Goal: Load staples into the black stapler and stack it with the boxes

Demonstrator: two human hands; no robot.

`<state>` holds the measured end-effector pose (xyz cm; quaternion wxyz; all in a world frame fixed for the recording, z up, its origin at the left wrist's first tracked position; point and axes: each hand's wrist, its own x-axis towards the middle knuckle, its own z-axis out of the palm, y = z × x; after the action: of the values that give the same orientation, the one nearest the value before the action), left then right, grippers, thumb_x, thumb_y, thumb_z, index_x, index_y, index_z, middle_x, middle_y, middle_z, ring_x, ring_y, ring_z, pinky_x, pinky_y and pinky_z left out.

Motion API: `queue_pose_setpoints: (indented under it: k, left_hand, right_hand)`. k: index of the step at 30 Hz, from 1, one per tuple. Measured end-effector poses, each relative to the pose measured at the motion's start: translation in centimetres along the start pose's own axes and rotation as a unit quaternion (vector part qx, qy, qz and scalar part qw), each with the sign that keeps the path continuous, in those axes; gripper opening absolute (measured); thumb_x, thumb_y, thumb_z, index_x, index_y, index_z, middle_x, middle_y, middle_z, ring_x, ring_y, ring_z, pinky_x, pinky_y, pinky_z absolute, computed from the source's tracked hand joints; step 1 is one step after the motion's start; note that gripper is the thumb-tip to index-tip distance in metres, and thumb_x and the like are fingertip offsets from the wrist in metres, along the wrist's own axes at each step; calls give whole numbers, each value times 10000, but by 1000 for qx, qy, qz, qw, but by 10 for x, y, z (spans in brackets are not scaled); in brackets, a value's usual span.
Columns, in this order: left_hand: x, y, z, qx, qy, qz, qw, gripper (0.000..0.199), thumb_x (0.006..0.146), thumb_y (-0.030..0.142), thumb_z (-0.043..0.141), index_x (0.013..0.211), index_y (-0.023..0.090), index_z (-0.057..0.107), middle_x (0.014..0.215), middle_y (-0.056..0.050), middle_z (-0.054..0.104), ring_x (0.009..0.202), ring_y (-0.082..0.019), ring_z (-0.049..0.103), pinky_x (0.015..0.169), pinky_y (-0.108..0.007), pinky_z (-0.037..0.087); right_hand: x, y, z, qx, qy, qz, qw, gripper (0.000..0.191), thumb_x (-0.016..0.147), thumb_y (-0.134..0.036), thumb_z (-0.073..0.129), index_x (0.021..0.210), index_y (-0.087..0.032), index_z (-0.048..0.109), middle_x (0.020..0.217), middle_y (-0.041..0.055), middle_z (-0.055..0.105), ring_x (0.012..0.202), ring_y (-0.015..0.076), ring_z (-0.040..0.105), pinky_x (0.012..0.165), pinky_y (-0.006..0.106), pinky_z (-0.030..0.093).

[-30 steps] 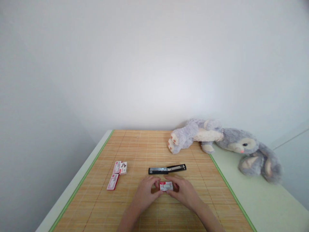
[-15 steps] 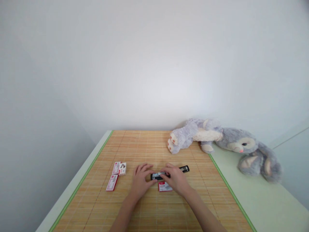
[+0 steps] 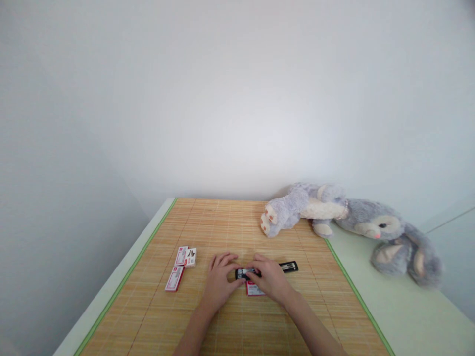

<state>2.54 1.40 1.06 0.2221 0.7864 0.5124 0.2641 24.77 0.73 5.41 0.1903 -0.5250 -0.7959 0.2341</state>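
Observation:
A black stapler point(image 3: 290, 267), opened out flat, lies across the mat under both hands. My left hand point(image 3: 219, 280) is at its left end, thumb on the near side and fingers on the far side. Over the stapler's middle, my right hand point(image 3: 272, 280) has thumb and fingertips pinched together; what they hold, if anything, is too small to make out. Some pale metal shows in the tray between the hands. Just below the stapler is a small red and white box point(image 3: 256, 289), partly covered by my right hand.
A bamboo mat point(image 3: 208, 222) with green edging covers much of the pale table point(image 3: 411, 311). To the left lie two red and white boxes point(image 3: 174, 279) and a white box point(image 3: 190, 257) with a stapler picture. A grey plush rabbit point(image 3: 326, 208) lies along the back right.
The view has shifted slightly. The stapler's right end has swung a little nearer to me. Both hands stay at the stapler, with the right fingertips still pinched over it.

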Motion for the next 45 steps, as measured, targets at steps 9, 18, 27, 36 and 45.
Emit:
queue_pose_setpoints:
  k: [9,18,27,36,45]
  left_hand:
    - [0,-1,1,-7,2,0,1000,322,778,469,827,1082,380,768,1389,-4,655,1381,-301,462,1243,-586,167]
    - [1,-3,1,-15,5,2,1000,320,764,454,838,1067,379,767,1376,3,664,1378,-297,469,1235,-571,205]
    - [0,-2,1,-19,11,4,1000,324,754,405,848,1063,361,762,1380,-7,661,1372,-297,471,1218,-558,247]
    - [-2,1,-1,-24,17,4,1000,305,774,437,824,1061,353,765,1360,-18,668,1367,-305,475,1212,-551,271]
    - [-2,2,-1,-25,20,4,999,283,787,443,816,1052,360,764,1358,-10,669,1365,-300,475,1196,-539,301]
  right_hand:
    - [-7,3,-6,-24,1,15,1000,188,932,-336,685,1098,-333,774,923,0,652,822,165,636,694,244,396]
    - [-8,4,0,-22,14,6,1000,142,934,-335,686,1051,-312,761,953,-6,673,841,163,655,715,247,420]
    - [-10,1,12,-18,23,-35,999,108,960,-225,613,919,-248,710,928,20,659,864,180,634,758,268,443]
    - [-13,8,28,21,70,-105,992,108,947,-161,615,928,-240,685,992,50,654,976,223,590,874,353,487]
    - [-12,10,29,35,67,-104,992,100,948,-153,612,996,-238,637,1006,51,644,988,229,594,879,362,498]
